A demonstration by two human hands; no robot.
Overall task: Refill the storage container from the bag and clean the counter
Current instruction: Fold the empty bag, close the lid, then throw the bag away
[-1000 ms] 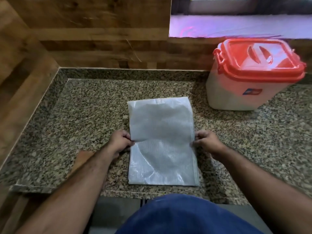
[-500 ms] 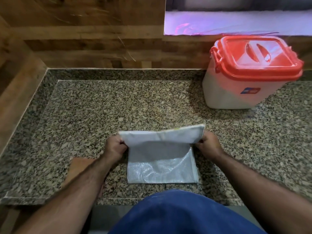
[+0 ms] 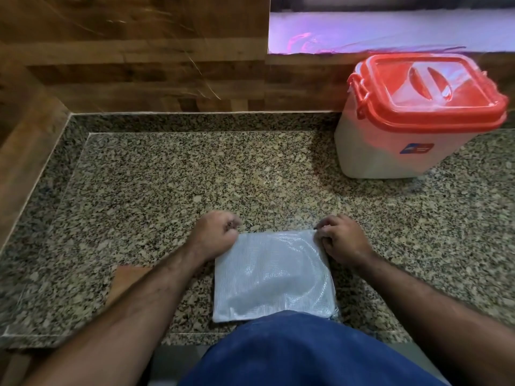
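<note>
Dim, warm lighting is seen; pale purple daylight is admitted at the window (image 3: 390,29). Glare is cast on the lid (image 3: 429,87). Edges are bent by wide-angle distortion, and slight blur is present.

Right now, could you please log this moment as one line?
bag: folded flat, counter | left hand, right hand: pinching far corners | container: lidded
</note>
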